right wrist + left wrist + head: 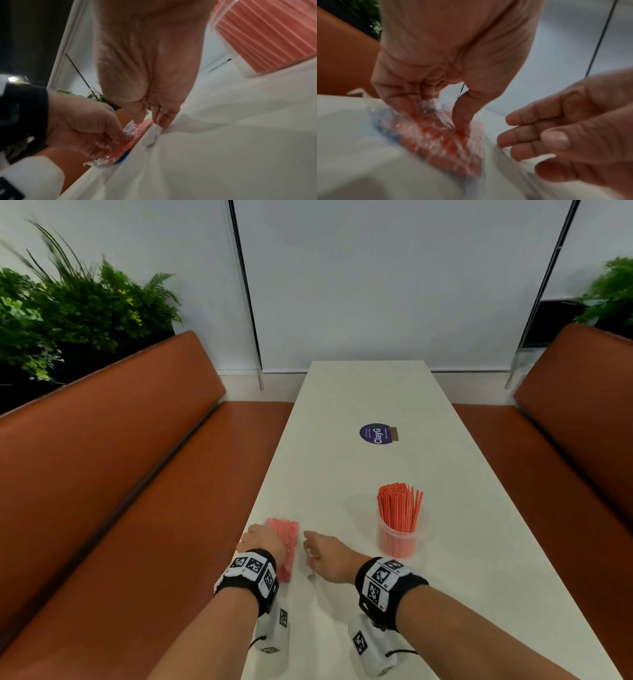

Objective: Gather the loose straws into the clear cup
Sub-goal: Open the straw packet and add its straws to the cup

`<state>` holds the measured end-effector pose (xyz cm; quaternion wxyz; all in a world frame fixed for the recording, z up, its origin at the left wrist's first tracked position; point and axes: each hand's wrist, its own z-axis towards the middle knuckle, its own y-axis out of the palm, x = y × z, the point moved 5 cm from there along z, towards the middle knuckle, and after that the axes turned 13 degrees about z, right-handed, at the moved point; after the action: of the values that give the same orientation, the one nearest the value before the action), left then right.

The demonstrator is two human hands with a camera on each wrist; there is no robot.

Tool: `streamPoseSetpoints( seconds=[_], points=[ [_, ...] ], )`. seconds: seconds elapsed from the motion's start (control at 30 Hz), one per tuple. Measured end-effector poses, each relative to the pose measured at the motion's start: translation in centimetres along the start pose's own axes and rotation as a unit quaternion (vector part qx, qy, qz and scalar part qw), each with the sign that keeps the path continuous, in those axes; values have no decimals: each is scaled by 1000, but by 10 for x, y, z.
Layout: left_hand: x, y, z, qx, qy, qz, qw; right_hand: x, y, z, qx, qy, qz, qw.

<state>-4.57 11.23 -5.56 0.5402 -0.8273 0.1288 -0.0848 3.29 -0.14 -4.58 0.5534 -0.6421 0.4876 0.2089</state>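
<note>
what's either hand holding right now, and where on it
The left hand grips the wrapped pack of straws near its middle, thumb and fingers curled onto the plastic. The right hand holds nothing, open beside it.

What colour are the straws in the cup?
Coral red. The straws in the clear cup show best in the head view.

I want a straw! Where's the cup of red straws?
In the head view the clear cup stands on the white table, just right of the right hand, nearer than the purple sticker.
</note>
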Motion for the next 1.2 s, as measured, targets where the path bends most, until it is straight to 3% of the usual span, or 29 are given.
streamPoseSetpoints(
  seconds=[0.2, 0.33, 0.43, 0.57, 0.67, 0.77, 0.9, 1.03, 1.2],
  points=[
    [21, 4, -10, -50, 93, -132, 986, -1, -2, -11, 45, 1, 176, 983],
    [32, 8, -8, -99, 119, -224, 962, 11, -14, -17, 109, 21, 209, 972],
    [38, 2, -29, -143, 154, -321, 923, 24, -24, -25, 143, 32, 244, 959],
    [54, 6, -51, -201, 207, -424, 859, 28, -25, -42, 69, -4, 367, 928],
    [65, 8, -61, -199, 227, -423, 854, 34, -30, -53, 55, 11, 394, 917],
    [78, 8, -70, -182, 254, -423, 851, 37, -35, -62, 59, -25, 410, 910],
    [97, 0, -85, -151, 309, -491, 801, 39, -40, -77, 94, -47, 390, 915],
    [109, 3, -97, -178, 314, -554, 751, 44, -40, -84, 117, -67, 355, 925],
    [120, -3, -123, -148, 353, -539, 750, 60, -37, -93, 105, -21, 352, 930]
  ],
)
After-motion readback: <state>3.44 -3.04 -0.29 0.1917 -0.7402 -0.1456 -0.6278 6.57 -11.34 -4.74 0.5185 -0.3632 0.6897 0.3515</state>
